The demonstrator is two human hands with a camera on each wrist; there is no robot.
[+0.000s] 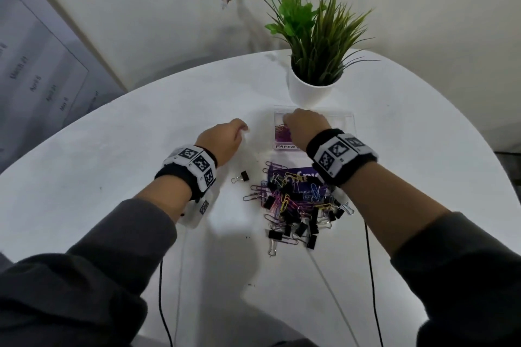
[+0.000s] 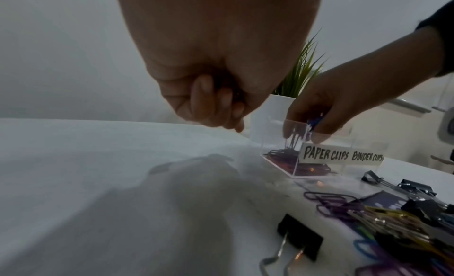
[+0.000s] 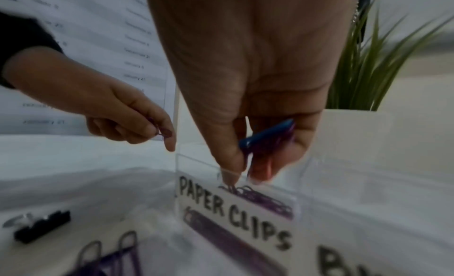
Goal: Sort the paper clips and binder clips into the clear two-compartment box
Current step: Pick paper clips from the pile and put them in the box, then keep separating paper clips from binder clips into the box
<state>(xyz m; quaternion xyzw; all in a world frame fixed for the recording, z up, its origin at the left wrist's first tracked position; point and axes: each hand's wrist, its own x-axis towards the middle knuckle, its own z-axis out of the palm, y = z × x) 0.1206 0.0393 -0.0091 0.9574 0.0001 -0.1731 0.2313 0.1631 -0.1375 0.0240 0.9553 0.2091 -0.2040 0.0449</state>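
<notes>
The clear two-compartment box [image 1: 348,118] stands in front of the plant pot, labelled PAPER CLIPS on the left and BINDER CLIPS on the right. My right hand [image 1: 298,121] hovers over the left compartment and pinches a blue paper clip [image 3: 265,134] together with purple ones. Purple paper clips [image 3: 265,200] lie in that compartment. My left hand [image 1: 239,128] is just left of the box, fingers curled, pinching a purple paper clip [image 3: 163,133]. A mixed pile of clips [image 1: 296,205] lies nearer me.
One black binder clip [image 1: 242,176] lies apart, left of the pile. A purple card [image 1: 304,175] sits under the pile. A white potted plant [image 1: 313,87] stands right behind the box. Cables [image 1: 372,276] run from my wrists across the round white table [image 1: 112,163].
</notes>
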